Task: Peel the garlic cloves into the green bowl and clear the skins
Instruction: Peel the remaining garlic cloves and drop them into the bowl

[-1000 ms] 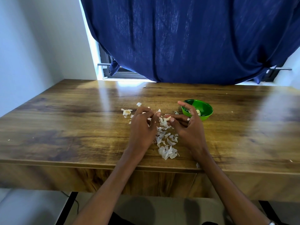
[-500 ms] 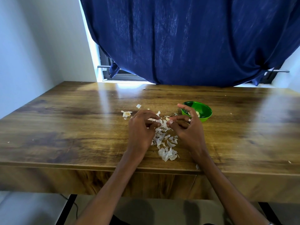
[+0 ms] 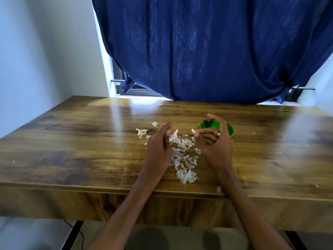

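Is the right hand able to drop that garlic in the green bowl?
Probably yes: the right hand pinches the clove right beside the bowl, with nothing between them.

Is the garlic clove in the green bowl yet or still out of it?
Out. The right hand pinches the garlic clove at its fingertips, left of the green bowl, above the table.

Location: room in a home.
A wooden desk point(image 3: 75, 141) stood against a window point(image 3: 129, 87) hung with a blue curtain point(image 3: 207, 51), beside plain white walls point(image 3: 36, 51).
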Motion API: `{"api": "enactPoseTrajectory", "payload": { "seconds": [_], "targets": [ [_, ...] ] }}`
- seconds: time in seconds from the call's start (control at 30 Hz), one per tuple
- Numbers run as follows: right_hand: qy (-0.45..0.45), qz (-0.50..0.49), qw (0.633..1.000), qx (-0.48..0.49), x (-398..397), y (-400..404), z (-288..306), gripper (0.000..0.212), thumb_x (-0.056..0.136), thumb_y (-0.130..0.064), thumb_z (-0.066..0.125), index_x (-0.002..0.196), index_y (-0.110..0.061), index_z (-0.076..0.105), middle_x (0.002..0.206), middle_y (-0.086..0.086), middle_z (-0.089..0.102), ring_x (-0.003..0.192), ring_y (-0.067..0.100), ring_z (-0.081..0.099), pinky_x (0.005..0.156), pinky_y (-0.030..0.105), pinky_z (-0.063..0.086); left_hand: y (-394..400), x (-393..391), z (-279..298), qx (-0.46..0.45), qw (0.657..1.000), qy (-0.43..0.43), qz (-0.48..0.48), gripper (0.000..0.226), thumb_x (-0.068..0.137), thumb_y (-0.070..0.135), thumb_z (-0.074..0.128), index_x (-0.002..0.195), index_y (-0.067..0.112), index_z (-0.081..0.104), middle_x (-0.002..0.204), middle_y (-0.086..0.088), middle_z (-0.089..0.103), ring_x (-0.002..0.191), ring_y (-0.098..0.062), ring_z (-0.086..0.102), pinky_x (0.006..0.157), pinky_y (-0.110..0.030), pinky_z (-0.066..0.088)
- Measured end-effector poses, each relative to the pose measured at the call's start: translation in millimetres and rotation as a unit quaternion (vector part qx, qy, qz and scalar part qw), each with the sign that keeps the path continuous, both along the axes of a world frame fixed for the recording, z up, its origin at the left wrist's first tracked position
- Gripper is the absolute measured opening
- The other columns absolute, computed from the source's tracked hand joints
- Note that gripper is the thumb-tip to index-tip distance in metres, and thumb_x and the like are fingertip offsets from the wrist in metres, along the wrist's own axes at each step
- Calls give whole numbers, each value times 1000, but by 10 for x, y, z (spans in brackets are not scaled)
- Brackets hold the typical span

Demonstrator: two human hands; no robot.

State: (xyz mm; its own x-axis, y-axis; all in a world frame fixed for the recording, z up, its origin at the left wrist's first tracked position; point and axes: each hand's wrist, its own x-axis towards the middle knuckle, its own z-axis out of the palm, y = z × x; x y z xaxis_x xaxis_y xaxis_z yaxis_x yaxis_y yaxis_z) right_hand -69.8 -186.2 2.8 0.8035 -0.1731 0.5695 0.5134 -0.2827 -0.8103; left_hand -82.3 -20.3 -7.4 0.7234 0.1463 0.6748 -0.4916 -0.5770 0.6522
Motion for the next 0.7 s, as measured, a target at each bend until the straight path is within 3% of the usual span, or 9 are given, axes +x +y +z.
{"api": "enactPoseTrajectory", "payload": {
  "seconds": [0.1, 0.2, 0.3, 0.37, 0.43, 0.5, 0.57, 0.63, 0.7],
  "targets": [
    [10, -38, 999, -35, 72, -186, 163, 64, 85, -5, 77, 141, -19, 49, 96, -11, 70, 87, -7, 69, 74, 10, 55, -28, -12, 20, -17, 1000, 16, 2, 44, 105, 29, 38, 135, 4, 59, 91, 9, 66, 64, 6, 57, 64, -7, 46],
    [27, -89, 991, -97, 240, -430, 276, 60, 85, -6, 79, 137, -22, 53, 95, -9, 73, 86, -4, 70, 76, 12, 56, -3, 24, -15, -5, 999, 26, 23, 37, 106, 25, 41, 127, 5, 63, 70, 13, 56, 57, 0, 54, 56, -8, 41],
    [48, -126, 976, -171, 367, -553, 352, 62, 82, -13, 82, 133, -32, 52, 89, -17, 73, 86, 2, 71, 103, 42, 52, 2, 47, -27, 2, 997, 48, 62, 25, 105, 12, 50, 123, 6, 65, 89, -2, 70, 61, 6, 50, 63, -3, 41],
    [75, -141, 960, -229, 411, -580, 390, 61, 85, -13, 80, 136, -29, 52, 93, -14, 74, 84, 4, 66, 98, 22, 43, 4, 41, -19, 4, 994, 71, 77, 29, 101, 5, 54, 129, 7, 63, 110, -5, 71, 77, 8, 54, 69, 3, 38],
    [87, -162, 942, -280, 422, -595, 430, 60, 87, -14, 77, 139, -26, 51, 98, -10, 76, 80, 7, 62, 68, 10, 30, 15, 44, -33, -1, 992, 89, 86, 37, 97, 0, 56, 132, 9, 62, 119, -6, 70, 93, -7, 62, 69, 0, 38],
    [90, -165, 937, -296, 446, -607, 427, 59, 88, -15, 76, 140, -28, 50, 100, -8, 76, 87, 14, 66, 63, 21, 38, 26, 50, -45, -10, 990, 98, 97, 42, 92, -6, 55, 130, 11, 63, 113, -9, 71, 88, -19, 64, 70, -10, 40],
    [98, -158, 936, -299, 456, -600, 426, 59, 89, -15, 75, 140, -30, 50, 101, -9, 76, 98, 20, 68, 79, 31, 49, 27, 51, -41, -17, 990, 95, 104, 47, 88, -11, 54, 128, 11, 64, 107, -10, 72, 84, -23, 65, 75, -24, 47],
    [93, -155, 934, -307, 462, -595, 440, 60, 87, -15, 76, 139, -33, 51, 98, -10, 75, 100, 19, 68, 89, 41, 53, 32, 51, -35, -17, 990, 90, 110, 47, 87, -11, 53, 127, 10, 65, 110, -9, 71, 94, -20, 65, 78, -23, 46],
    [86, -154, 934, -311, 451, -589, 471, 60, 85, -15, 78, 137, -33, 52, 94, -12, 74, 93, 12, 63, 80, 33, 51, 33, 58, -46, -17, 990, 85, 113, 46, 87, -11, 54, 127, 9, 65, 114, -9, 71, 102, -18, 63, 80, -16, 41]
  ]
}}
